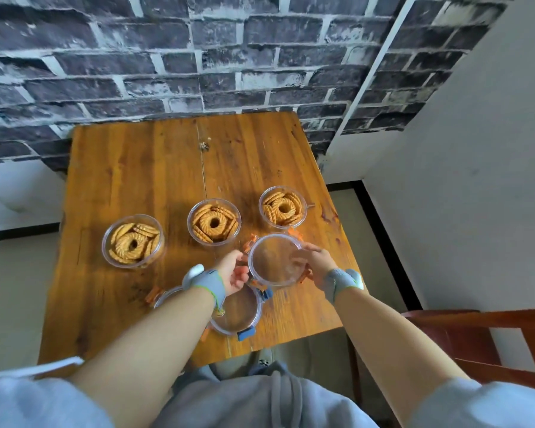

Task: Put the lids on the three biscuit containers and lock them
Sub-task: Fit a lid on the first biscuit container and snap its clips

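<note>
Round clear plastic lid with orange latches [274,261] held just right of frame centre, tilted slightly, above the wooden tabletop [130,168]. Gripped at its right rim by the right hand [314,262], fingers curled over the edge; touched at its left rim by the left hand [233,271], fingers half-curled, thumb side near the rim, exact hold hard to make out. Orange latches blurred, partly hidden behind fingers.

Just above, in a slanting row across mid-frame, three round clear plastic containers, all uncovered: left container [133,240], middle container [213,222], right container [282,206]. Inside each, ridged golden ring biscuits packed in a circle round a central one.

Below the held lid, a second clear round lid with blue latches [241,310] lying flat near the table's front edge, partly covered by the left wrist. Further left, a third clear lid with an orange latch [161,296], mostly hidden by the left forearm.

Grey fabric wristbands on both wrists. Tabletop of warm orange-brown planks, glossy, with a seam down the middle and a chipped spot near the top. Behind, dark brick-pattern wall [198,57], weathered white mortar lines. Lower right, reddish wooden chair [482,341], cut off by the frame.
</note>
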The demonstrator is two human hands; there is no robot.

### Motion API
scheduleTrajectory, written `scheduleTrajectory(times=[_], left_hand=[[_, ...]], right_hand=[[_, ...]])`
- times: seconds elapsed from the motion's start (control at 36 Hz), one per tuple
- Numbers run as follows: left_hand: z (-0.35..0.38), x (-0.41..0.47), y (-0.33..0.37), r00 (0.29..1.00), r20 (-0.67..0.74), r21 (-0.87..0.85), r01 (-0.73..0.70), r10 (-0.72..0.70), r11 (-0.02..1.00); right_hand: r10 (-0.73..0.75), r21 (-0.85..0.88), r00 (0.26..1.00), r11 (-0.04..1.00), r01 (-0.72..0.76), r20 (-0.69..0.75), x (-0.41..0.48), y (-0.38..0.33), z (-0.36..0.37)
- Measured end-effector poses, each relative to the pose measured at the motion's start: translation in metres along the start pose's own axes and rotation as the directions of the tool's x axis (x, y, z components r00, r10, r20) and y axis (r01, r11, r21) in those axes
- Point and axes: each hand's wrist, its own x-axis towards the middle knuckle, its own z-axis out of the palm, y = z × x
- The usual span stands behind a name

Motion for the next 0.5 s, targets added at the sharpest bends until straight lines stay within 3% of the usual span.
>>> scheduleTrajectory(times=[0.11,0.28,0.39,0.44,0.5], left_hand=[[0.0,-0.015,0.013,0.996,0.081,-0.176,-0.026,0.041,0.984],[0.004,-0.028,0.035,0.985,0.146,-0.298,-0.043,0.09,0.954],[0.003,-0.029,0.044,0.978,0.137,-0.212,-0.125,0.156,0.969],[-0.001,-0.032,0.048,0.972,0.143,-0.178,-0.159,0.185,0.971],[-0.002,-0.038,0.052,0.964,0.171,-0.15,-0.177,0.202,0.973]], right_hand=[[-0.129,0.013,0.981,0.992,0.129,0.144,-0.008,-0.016,-0.002],[-0.203,-0.191,0.944,0.947,0.257,0.261,-0.017,-0.029,0.003],[-0.224,-0.088,0.938,0.963,0.255,0.264,-0.025,-0.036,0.008],[-0.218,-0.039,0.955,0.972,0.23,0.201,-0.03,-0.042,0.011],[-0.159,-0.156,0.978,0.971,0.179,0.134,-0.028,-0.044,0.009]])
